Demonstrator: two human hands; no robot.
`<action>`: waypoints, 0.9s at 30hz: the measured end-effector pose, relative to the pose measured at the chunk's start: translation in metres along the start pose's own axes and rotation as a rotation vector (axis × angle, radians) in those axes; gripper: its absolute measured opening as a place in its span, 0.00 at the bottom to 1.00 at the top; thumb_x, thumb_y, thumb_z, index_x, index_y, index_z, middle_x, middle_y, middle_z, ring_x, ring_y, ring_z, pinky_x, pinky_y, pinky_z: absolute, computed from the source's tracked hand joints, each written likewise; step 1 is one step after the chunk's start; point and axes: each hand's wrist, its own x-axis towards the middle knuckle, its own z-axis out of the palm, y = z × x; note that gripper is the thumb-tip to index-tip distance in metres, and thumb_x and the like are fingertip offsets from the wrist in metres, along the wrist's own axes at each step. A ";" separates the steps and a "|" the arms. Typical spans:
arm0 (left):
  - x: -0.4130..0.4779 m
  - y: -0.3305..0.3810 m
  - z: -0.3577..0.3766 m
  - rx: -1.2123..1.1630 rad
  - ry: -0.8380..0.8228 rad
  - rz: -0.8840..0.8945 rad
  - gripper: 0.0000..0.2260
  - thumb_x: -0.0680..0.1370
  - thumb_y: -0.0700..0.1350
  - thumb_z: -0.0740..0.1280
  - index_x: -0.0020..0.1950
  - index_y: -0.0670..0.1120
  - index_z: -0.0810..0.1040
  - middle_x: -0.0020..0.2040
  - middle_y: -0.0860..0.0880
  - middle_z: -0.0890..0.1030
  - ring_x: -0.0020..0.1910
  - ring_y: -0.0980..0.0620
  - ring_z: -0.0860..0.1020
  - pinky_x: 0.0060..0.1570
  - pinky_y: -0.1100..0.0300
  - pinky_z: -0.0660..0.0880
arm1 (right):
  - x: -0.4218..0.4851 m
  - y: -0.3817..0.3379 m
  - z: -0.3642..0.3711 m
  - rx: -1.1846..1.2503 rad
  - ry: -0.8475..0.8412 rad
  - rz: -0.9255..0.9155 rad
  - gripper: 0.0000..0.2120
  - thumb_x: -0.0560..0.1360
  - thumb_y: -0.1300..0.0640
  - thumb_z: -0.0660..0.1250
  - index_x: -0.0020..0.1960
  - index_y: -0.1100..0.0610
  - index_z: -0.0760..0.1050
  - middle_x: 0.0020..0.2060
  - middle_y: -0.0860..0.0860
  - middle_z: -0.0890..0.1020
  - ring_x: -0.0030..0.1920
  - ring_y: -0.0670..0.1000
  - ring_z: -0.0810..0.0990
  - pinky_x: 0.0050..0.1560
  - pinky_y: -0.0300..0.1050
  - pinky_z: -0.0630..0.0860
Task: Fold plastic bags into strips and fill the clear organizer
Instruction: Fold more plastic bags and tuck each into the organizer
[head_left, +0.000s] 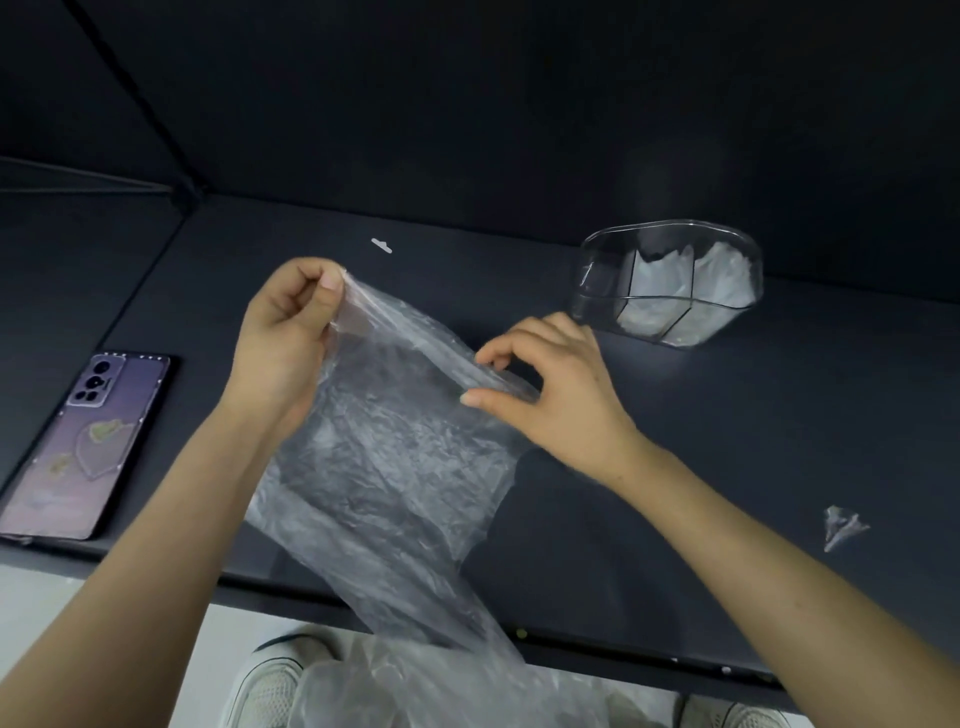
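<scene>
The left hand is closed, thumb pressed against the curled forefinger, pinching the upper left corner of a clear plastic bag. The right hand pinches the same top edge further along, between thumb tip and forefinger. Its other fingers are loosely bent behind and hold nothing. Between the two grips the bag's upper edge runs taut and slants down to the right, with a narrow band along it that looks doubled over.

Below that edge the crinkled film hangs above the table, crosses the table's front edge and trails down in front of a pair of pale shoes on the light floor. Both forearms reach in over the front edge, the bag between them.

The clear organizer stands on the table beyond the right hand, near it but apart. Dark lines mark its dividers, and whitish bunched plastic sits in the right and near compartments. What the left compartment holds I cannot tell.

A stretch of dark tabletop lies between the hands and the back wall, broken only by a small white tab. A small twisted scrap of clear plastic lies to the right of the right forearm, well apart.

A purple smartphone lies camera side up near the table's left front corner. Heart-shaped stickers show under its case, and any lettering by the lenses is too small to read.
</scene>
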 end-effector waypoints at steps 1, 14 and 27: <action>0.000 0.001 0.000 -0.006 0.001 0.003 0.10 0.83 0.40 0.60 0.44 0.49 0.75 0.31 0.59 0.74 0.30 0.61 0.71 0.29 0.69 0.66 | -0.002 -0.003 0.003 -0.025 0.045 -0.030 0.23 0.68 0.35 0.65 0.51 0.51 0.81 0.42 0.40 0.76 0.47 0.45 0.72 0.51 0.46 0.67; -0.005 0.008 -0.004 0.001 -0.034 0.000 0.09 0.82 0.41 0.61 0.44 0.50 0.76 0.32 0.58 0.73 0.32 0.60 0.69 0.32 0.67 0.68 | -0.004 -0.007 0.023 -0.056 -0.033 -0.053 0.21 0.77 0.42 0.58 0.38 0.53 0.83 0.31 0.43 0.81 0.36 0.48 0.75 0.45 0.44 0.65; -0.005 0.010 -0.003 -0.060 -0.037 -0.044 0.10 0.83 0.39 0.57 0.45 0.47 0.74 0.39 0.50 0.85 0.41 0.54 0.81 0.39 0.60 0.79 | -0.017 0.000 0.005 0.455 -0.243 0.474 0.04 0.72 0.54 0.74 0.43 0.50 0.79 0.30 0.43 0.84 0.34 0.39 0.81 0.44 0.35 0.75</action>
